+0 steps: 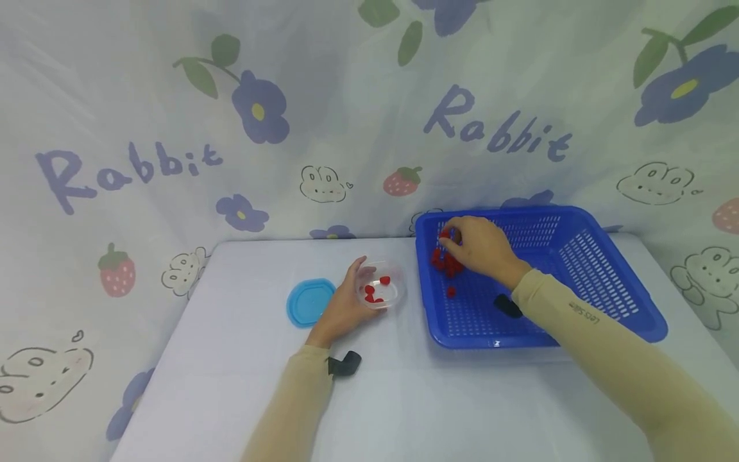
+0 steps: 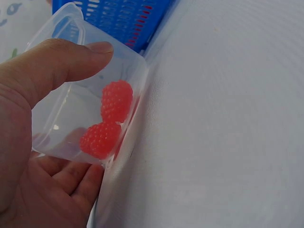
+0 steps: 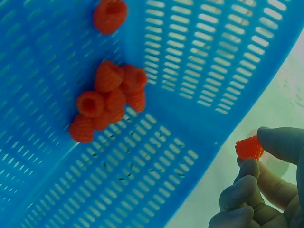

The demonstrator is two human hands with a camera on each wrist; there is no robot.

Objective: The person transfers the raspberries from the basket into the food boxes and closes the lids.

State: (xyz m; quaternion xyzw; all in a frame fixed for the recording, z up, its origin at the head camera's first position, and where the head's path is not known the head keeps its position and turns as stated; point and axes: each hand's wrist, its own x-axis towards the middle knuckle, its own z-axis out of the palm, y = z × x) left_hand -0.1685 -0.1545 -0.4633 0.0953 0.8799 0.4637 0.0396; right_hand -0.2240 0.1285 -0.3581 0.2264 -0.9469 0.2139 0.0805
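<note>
My left hand (image 1: 349, 301) grips a small clear plastic container (image 1: 394, 295) standing on the white table, thumb on one side and fingers round the other. Several raspberries lie in it; the left wrist view shows a raspberry (image 2: 117, 100) resting against another near the bottom. Over the far left corner of the blue basket (image 1: 491, 343), my right hand (image 1: 482, 245) pinches a single raspberry (image 3: 249, 148) between thumb and fingertips. Below that hand, a cluster of raspberries (image 3: 108, 97) sits in the basket's corner, and one loose raspberry (image 1: 451, 292) lies apart.
A light-blue lid (image 1: 312, 301) lies on the white table (image 1: 404, 410), left of the container. The basket has raised slotted walls and stands just right of the container. Behind the table hangs a printed cloth (image 1: 346, 96). A black device (image 1: 346, 364) sits at the left wrist.
</note>
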